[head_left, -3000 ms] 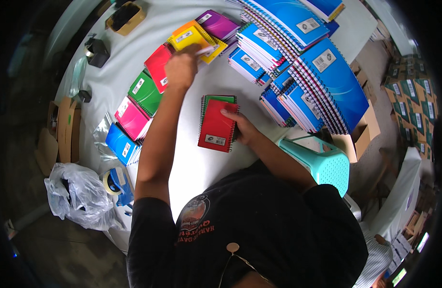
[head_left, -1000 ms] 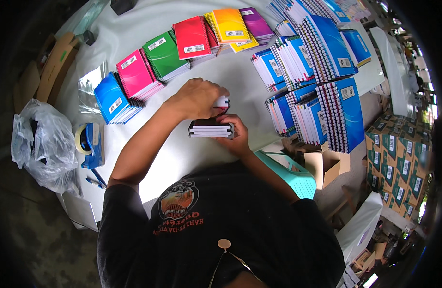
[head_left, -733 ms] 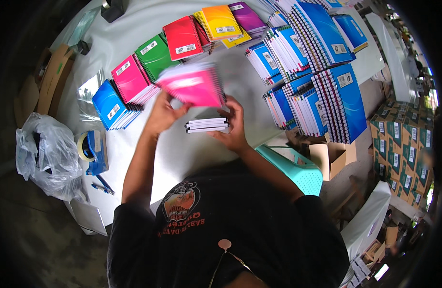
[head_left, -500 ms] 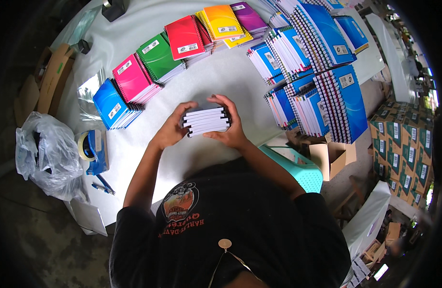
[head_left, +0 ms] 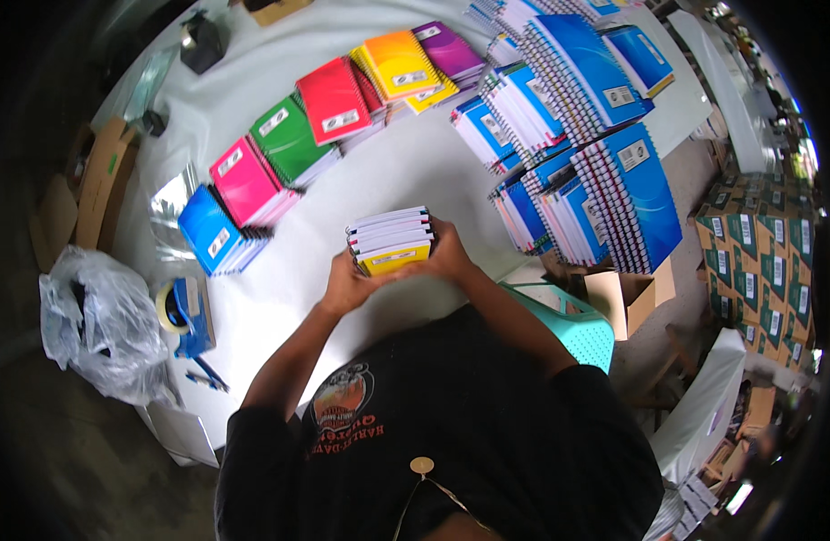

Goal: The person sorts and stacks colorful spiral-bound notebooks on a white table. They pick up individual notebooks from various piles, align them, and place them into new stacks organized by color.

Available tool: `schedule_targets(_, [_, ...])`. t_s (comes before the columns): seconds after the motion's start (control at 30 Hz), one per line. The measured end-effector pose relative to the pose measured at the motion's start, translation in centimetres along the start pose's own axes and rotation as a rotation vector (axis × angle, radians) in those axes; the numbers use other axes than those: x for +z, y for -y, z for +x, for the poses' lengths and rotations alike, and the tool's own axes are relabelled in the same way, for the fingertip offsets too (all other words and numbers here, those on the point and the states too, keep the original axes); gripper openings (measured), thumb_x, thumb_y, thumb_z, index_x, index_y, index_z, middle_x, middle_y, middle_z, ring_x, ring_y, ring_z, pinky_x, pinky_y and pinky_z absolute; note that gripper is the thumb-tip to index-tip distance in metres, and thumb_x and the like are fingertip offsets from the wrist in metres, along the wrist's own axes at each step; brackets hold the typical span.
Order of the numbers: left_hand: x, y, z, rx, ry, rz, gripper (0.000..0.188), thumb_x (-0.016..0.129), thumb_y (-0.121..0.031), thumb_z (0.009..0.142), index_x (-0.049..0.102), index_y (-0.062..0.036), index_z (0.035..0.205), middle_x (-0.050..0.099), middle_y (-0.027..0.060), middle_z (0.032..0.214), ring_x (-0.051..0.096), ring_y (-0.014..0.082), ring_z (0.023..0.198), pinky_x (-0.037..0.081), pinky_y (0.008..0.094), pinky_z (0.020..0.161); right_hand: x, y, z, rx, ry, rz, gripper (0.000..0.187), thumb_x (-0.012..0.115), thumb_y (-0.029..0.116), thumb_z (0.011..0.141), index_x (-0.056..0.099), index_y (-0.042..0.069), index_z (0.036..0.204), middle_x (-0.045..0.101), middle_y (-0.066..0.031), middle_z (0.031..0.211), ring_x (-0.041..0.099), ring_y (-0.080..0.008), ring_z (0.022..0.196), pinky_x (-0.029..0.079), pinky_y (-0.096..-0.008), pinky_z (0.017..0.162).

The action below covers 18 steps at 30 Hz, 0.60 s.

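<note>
Between my two hands is a small stack of spiral notebooks (head_left: 389, 236), page edges up, with a yellow cover facing me. My left hand (head_left: 350, 281) grips its lower left side; my right hand (head_left: 447, 253) wraps its right side, thumb along the bottom. The stack is over the white-covered table, close to my body. Beyond it, an arc of notebook piles runs from blue (head_left: 211, 231) through pink (head_left: 247, 181), green (head_left: 290, 137), red (head_left: 334, 99) and yellow (head_left: 398, 65) to purple (head_left: 446, 49).
Tall stacks of blue spiral notebooks (head_left: 633, 194) stand at the right. At the left lie a clear plastic bag (head_left: 104, 329), a blue tape dispenser (head_left: 195, 317) and pens (head_left: 207, 374). A turquoise stool (head_left: 573, 334) and an open carton (head_left: 627, 302) are beside the table, with stacked boxes (head_left: 757, 270) farther right.
The stack has tilted in my hands, so its yellow cover now shows. My hands have shifted lower around it, the left one moving nearer to me. The view has turned slightly.
</note>
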State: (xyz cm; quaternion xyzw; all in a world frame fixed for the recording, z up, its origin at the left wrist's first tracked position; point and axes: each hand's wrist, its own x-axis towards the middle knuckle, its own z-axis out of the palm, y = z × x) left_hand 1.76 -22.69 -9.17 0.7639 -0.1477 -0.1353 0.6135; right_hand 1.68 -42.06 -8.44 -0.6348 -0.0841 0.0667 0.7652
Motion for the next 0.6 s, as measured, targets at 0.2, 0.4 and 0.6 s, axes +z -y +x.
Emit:
schedule_targets(0.2, [-2.7,-13.4,12.6,0.14,0.138,0.948,0.048,0.057,-0.045,0.083,0.057,-0.0018,0.103,0.064,0.0187,0.081,0.063,0.0355,0.072,0.051,0.0415,0.062,-1.8,1.3,-0.8,0.27,-0.223,0.417,0.049,0.067,0.011,0.076,0.045,-0.002,0.118,0.057,-0.0126,0.11,0.058,-0.0202,0.097,0.047,-0.0333,0.086])
schedule_targets(0.4, [4.6,-10.3,31.3,0.478,-0.053,1.171,0.046,0.06,-0.03,0.081,0.05,-0.0087,0.12,0.061,0.0209,0.101,0.06,0.0332,0.094,0.049,0.0408,0.08,-0.8,-0.9,-0.9,0.492,-0.333,0.532,0.052,0.067,0.013,0.076,0.042,-0.003,0.12,0.056,-0.0145,0.109,0.058,-0.0222,0.097,0.047,-0.0347,0.087])
schedule_targets(0.6, [8.5,-6.0,34.6,-0.018,0.348,1.452,0.066,0.065,-0.032,0.074,0.037,-0.0161,0.131,0.048,0.0165,0.125,0.049,0.0298,0.113,0.037,0.035,0.097,-1.8,-1.6,-1.2,0.477,-0.3,0.626,0.057,0.067,0.014,0.076,0.039,-0.003,0.124,0.055,-0.0156,0.114,0.057,-0.0234,0.101,0.045,-0.0353,0.089])
